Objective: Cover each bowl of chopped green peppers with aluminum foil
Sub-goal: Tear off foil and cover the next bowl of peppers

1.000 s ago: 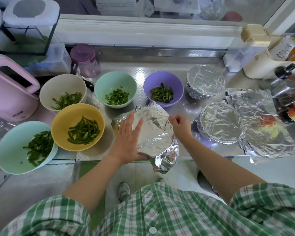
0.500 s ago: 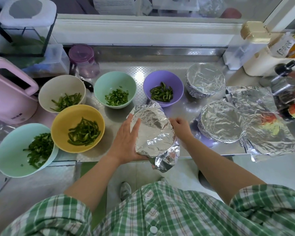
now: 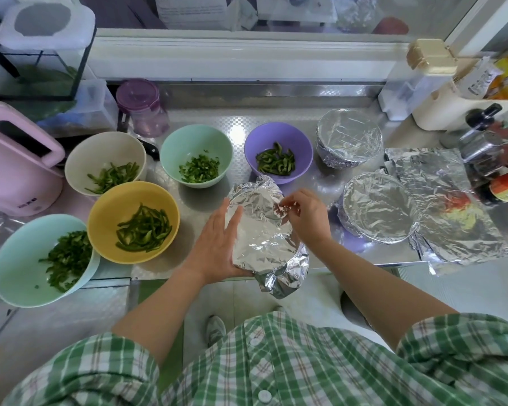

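One foil-topped bowl [image 3: 258,230] tilts at the counter [image 3: 320,183] edge. The right hand [image 3: 308,218] has just moved in to pinch its loose foil corner [image 3: 280,208], the left hand [image 3: 217,244] flat against it; sealing looks nearly finished.

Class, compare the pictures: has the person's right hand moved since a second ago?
Yes, slightly: the right hand has reached left, away from the nearer covered bowl, and now pinches the foil.

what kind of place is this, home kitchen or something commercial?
Most likely a small home kitchen, though that is a guess. Signs: a steel counter holding mixed household bowls of chopped green pepper, such as the yellow bowl, sauce bottles crowded at the right, and a pink appliance at the left.
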### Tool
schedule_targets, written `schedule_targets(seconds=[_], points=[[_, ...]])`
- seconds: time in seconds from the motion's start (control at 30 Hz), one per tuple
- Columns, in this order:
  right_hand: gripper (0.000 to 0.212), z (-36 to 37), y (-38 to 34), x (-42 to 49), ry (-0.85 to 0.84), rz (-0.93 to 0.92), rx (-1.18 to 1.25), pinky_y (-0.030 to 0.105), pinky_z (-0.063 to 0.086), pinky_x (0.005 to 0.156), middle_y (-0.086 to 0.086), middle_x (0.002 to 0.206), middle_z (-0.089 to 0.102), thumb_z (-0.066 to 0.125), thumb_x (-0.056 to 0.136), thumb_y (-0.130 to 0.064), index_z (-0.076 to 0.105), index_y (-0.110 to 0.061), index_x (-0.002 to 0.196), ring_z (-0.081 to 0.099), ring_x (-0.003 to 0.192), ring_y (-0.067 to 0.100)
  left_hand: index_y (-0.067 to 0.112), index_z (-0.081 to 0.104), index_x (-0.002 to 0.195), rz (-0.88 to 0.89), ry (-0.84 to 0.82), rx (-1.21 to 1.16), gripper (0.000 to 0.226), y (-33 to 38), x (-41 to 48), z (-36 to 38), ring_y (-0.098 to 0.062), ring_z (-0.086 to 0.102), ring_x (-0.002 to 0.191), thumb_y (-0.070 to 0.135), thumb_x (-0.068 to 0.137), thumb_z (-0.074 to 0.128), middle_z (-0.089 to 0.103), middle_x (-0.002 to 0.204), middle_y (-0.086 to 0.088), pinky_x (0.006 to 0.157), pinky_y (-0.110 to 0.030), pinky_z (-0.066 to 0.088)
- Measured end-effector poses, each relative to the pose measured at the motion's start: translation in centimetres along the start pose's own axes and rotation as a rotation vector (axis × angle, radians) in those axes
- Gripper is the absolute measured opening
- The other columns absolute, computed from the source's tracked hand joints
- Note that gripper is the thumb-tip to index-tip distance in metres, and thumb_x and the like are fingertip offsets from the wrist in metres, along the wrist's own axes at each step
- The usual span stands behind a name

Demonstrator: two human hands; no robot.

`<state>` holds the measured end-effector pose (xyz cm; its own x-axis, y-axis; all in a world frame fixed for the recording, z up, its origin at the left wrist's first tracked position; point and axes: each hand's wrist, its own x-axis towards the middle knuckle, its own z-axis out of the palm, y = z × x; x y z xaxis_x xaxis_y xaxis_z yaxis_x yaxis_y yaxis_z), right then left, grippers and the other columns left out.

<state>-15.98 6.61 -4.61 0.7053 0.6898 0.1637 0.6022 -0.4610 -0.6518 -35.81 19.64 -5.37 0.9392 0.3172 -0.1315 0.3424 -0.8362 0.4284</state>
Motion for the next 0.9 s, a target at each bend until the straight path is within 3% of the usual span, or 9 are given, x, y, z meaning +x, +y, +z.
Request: schedule_targets(seconds=[0.13,0.2,0.3,0.37,0.43,0.5,0.6,0.73,0.9], points=[[0.015,-0.5,-0.5,-0.2,-0.053,0.033,-0.005,0.041,0.054,0.061,-0.003,0.081,0.064,0.062,0.082,-0.012,0.066,-0.014,0.097,0.061,0.069,0.018,0.016,-0.003,0.157,0.012,-0.019,0.021,0.142,0.1,-0.1,0.0,-0.036,0.000,0.151,0.097,0.053,0.050,-0.008,0.163,-0.020,0.121,-0.049,0.013],[0.030,-0.7,-1.1,0.1,-0.061,-0.067,-0.185,0.040,0.054,0.065,-0.001,0.093,0.061,0.062,0.085,-0.026,0.059,-0.013,0.112,0.060,0.083,0.023,0.016,-0.004,0.157,0.011,-0.020,0.019,0.142,0.1,-0.1,0.0,-0.034,-0.001,0.151,0.098,0.053,0.047,-0.010,0.163,-0.017,0.121,-0.048,0.011],[0.045,-0.1,-2.3,0.4,-0.022,-0.394,-0.334,0.042,0.049,0.090,0.012,0.133,0.053,0.054,0.087,-0.030,0.054,-0.014,0.129,0.053,0.116,0.031,0.015,-0.002,0.157,0.005,-0.011,0.008,0.143,0.1,-0.1,0.1,-0.034,0.002,0.150,0.098,0.053,0.047,-0.010,0.162,-0.017,0.121,-0.048,0.013],[0.050,0.8,-2.7,0.0,-0.157,-0.611,-0.329,0.041,0.036,0.108,0.011,0.149,0.044,0.047,0.089,-0.027,0.051,-0.013,0.137,0.043,0.134,0.030,0.012,0.001,0.158,0.011,-0.004,0.017,0.143,0.0,0.0,0.3,-0.034,0.001,0.151,0.096,0.054,0.052,-0.008,0.163,-0.019,0.121,-0.048,0.014],[0.055,1.7,-2.0,-0.7,-0.294,-0.708,-0.400,0.042,0.021,0.119,0.009,0.156,0.034,0.041,0.094,-0.031,0.042,-0.011,0.145,0.029,0.145,0.026,0.008,0.004,0.157,0.019,-0.007,0.042,0.144,0.1,0.0,0.2,-0.033,-0.001,0.152,0.094,0.055,0.057,-0.005,0.163,-0.022,0.123,-0.047,0.014],[0.060,2.2,-0.9,-1.1,-0.369,-0.612,-0.479,0.045,0.013,0.121,0.007,0.160,0.023,0.029,0.100,-0.040,0.030,-0.010,0.152,0.017,0.149,0.023,0.005,0.006,0.157,0.018,-0.007,0.069,0.144,0.2,0.0,0.1,-0.034,0.001,0.151,0.093,0.055,0.057,-0.004,0.163,-0.023,0.121,-0.045,0.012],[0.067,2.0,0.2,-0.8,-0.424,-0.430,-0.485,0.044,0.014,0.121,0.003,0.163,0.012,0.017,0.100,-0.049,0.017,-0.011,0.155,0.007,0.151,0.020,0.004,0.007,0.157,0.018,-0.011,0.093,0.145,0.1,0.0,0.0,-0.035,0.000,0.151,0.094,0.054,0.054,-0.005,0.163,-0.023,0.121,-0.045,0.011],[0.071,1.9,-0.1,-0.2,-0.441,-0.336,-0.348,0.035,0.022,0.117,0.007,0.160,0.025,0.018,0.097,-0.050,0.022,-0.008,0.154,0.022,0.147,0.021,0.003,0.008,0.156,0.016,-0.013,0.093,0.143,0.0,0.2,0.2,-0.036,0.004,0.151,0.097,0.055,0.048,-0.003,0.163,-0.023,0.121,-0.047,0.014],[0.060,2.3,-0.2,0.1,-0.412,-0.201,-0.105,0.036,0.038,0.102,0.009,0.141,0.046,0.034,0.098,-0.040,0.031,-0.010,0.150,0.043,0.127,0.024,0.004,0.009,0.156,0.011,-0.001,0.074,0.139,-0.1,0.2,0.4,-0.039,0.009,0.149,0.096,0.058,0.044,0.002,0.161,-0.027,0.120,-0.048,0.017]])
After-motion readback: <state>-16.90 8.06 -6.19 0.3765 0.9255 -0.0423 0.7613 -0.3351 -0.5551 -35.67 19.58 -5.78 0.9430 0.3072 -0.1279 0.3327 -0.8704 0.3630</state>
